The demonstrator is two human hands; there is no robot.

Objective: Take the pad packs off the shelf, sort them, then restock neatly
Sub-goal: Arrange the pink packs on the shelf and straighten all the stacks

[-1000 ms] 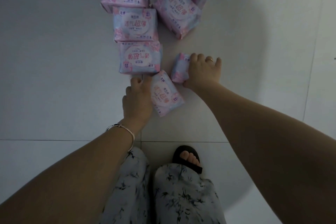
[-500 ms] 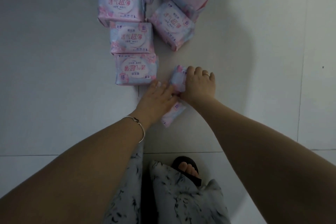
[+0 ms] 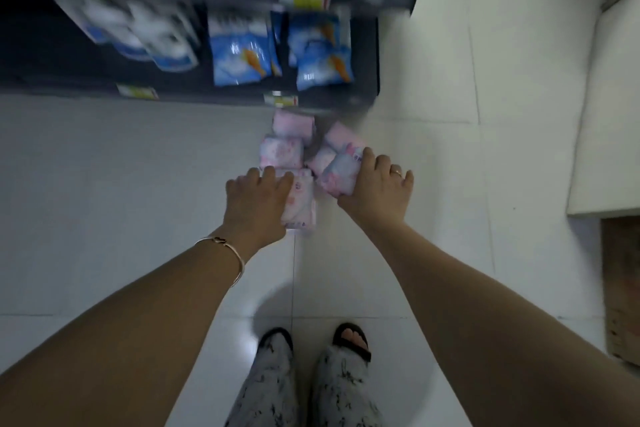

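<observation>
Glossy, smooth white tiles cover the floor (image 3: 104, 166). Pink pad packs (image 3: 282, 151) are wrapped in soft plastic film, like the shinier blue bags (image 3: 239, 55) on the dark matt shelf (image 3: 363, 55). The bracelet (image 3: 228, 250) is thin metal, the trousers (image 3: 273, 388) printed cloth.

Blue-and-white bags (image 3: 239, 55) in a row up top, blurred. Yellow-green price tag (image 3: 281, 100) just below them. White tile floor (image 3: 104, 184). Brown wooden board (image 3: 620, 288) at right edge.
</observation>
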